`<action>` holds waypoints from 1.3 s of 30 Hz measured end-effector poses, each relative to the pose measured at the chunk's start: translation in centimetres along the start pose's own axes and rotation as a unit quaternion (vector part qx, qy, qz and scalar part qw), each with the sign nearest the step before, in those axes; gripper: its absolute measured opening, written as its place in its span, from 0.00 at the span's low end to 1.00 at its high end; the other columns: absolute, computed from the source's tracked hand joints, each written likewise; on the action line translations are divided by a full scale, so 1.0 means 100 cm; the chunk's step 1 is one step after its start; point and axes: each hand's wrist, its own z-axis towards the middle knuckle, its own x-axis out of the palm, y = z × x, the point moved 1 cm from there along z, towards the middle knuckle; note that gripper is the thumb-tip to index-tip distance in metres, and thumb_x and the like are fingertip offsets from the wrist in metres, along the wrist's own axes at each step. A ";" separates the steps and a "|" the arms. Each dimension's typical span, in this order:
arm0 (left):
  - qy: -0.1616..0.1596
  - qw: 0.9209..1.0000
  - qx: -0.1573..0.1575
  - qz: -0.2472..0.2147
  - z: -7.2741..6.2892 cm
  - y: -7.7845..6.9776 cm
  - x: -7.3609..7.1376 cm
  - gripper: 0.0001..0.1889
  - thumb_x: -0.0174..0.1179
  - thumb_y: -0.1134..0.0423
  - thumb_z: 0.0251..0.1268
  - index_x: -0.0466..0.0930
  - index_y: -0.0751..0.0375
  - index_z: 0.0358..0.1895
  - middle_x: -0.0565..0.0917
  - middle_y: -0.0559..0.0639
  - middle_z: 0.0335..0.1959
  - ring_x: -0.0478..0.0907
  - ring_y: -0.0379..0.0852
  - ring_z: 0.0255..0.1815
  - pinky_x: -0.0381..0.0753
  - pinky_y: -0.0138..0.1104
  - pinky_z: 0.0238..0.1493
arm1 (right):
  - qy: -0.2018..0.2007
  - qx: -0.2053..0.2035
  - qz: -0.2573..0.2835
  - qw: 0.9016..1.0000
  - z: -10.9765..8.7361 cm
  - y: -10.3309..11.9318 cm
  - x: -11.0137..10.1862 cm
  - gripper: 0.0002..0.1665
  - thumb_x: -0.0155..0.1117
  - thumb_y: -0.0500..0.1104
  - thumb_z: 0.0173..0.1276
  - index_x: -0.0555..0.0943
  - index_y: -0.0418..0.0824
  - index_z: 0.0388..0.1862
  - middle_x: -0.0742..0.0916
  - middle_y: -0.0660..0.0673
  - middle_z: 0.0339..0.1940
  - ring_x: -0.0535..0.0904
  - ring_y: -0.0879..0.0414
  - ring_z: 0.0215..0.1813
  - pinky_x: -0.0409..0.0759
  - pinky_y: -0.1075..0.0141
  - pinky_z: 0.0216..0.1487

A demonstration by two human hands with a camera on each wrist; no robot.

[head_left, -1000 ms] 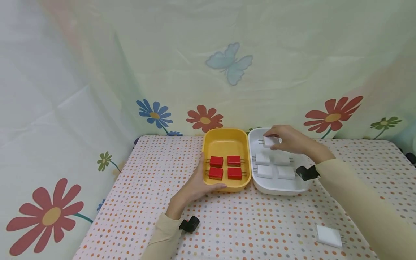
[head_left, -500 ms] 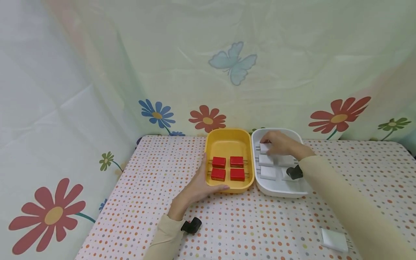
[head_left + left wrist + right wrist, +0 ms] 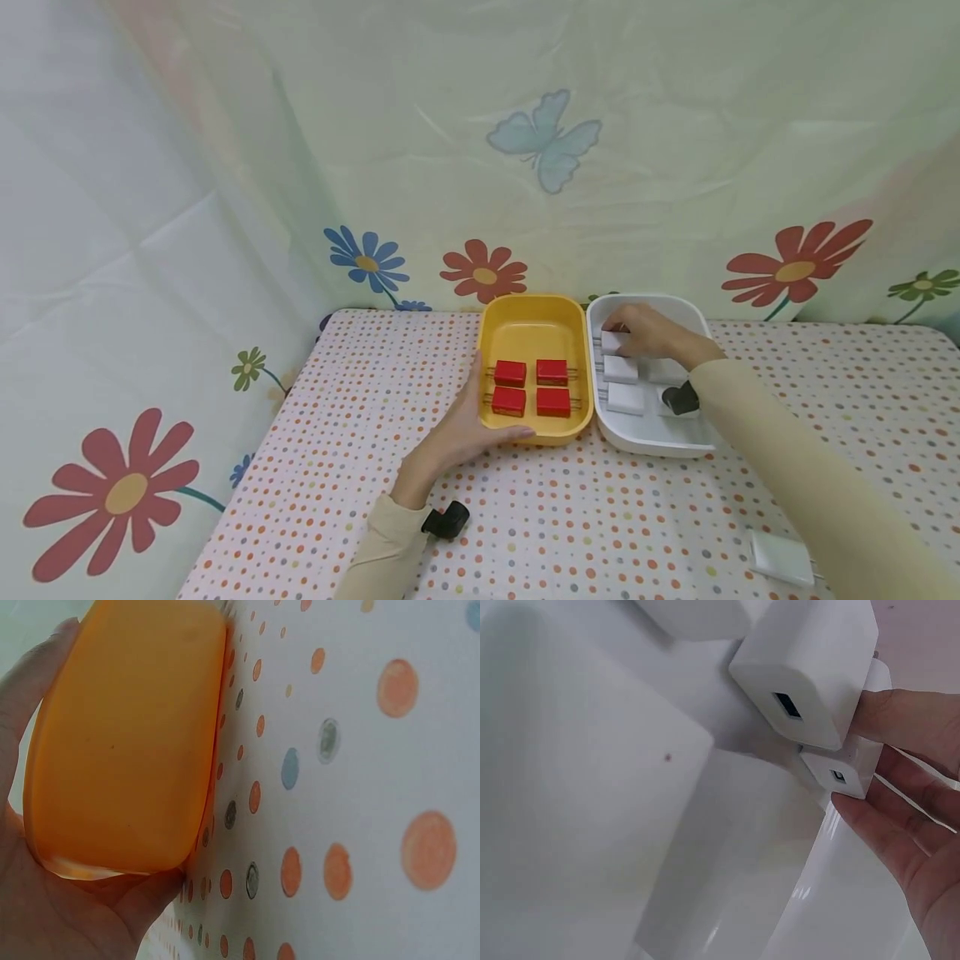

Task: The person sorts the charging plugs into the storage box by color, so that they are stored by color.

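Observation:
In the head view, my left hand (image 3: 459, 427) grips the near left corner of a yellow tray (image 3: 532, 337), fingers along its side and thumb at the front. Red plug chargers (image 3: 552, 402), several in two rows, lie in it. Beside it stands a white tray (image 3: 652, 435) holding several white plug chargers (image 3: 626, 398). My right hand (image 3: 651, 335) reaches into that tray and pinches one white charger (image 3: 612, 342) at the far left, prongs pointing left. The right wrist view shows this charger (image 3: 847, 769) between thumb and fingers, close to a neighbouring charger (image 3: 802, 675).
Another white charger (image 3: 782, 558) lies on the dotted tablecloth (image 3: 570, 517) at the near right, partly behind the right sleeve. A flowered curtain (image 3: 420, 167) hangs behind the table's far edge. The two trays stand side by side.
My right hand has lowered the white charger and brought it nearer, into line with the left column of chargers. My left hand keeps its hold. The whole view has shifted slightly.

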 end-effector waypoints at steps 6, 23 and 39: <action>0.003 1.000 0.002 0.010 0.000 -0.004 0.005 0.71 0.80 0.50 0.56 0.26 0.45 0.86 0.49 0.49 0.86 0.54 0.50 0.82 0.61 0.53 0.78 | 0.004 0.005 0.002 1.000 -0.008 -0.002 -0.005 0.20 0.75 0.26 0.61 0.85 0.24 0.53 0.89 0.33 0.47 0.83 0.39 0.50 0.81 0.42 0.61; -0.007 1.000 -0.024 0.013 -0.007 -0.003 0.005 0.71 0.80 0.46 0.54 0.27 0.40 0.86 0.50 0.48 0.86 0.54 0.51 0.82 0.62 0.56 0.77 | -0.051 -0.076 -0.023 0.996 -0.065 0.048 -0.042 0.21 0.80 0.31 0.60 0.86 0.30 0.52 0.87 0.39 0.46 0.83 0.40 0.50 0.85 0.46 0.53; -0.008 0.999 -0.030 0.029 -0.006 -0.006 0.004 0.72 0.80 0.44 0.54 0.26 0.43 0.86 0.48 0.50 0.87 0.50 0.53 0.84 0.59 0.56 0.78 | 0.009 -0.048 -0.077 0.996 -0.192 0.063 -0.049 0.23 0.86 0.44 0.54 0.90 0.45 0.50 0.87 0.47 0.51 0.84 0.46 0.51 0.88 0.51 0.48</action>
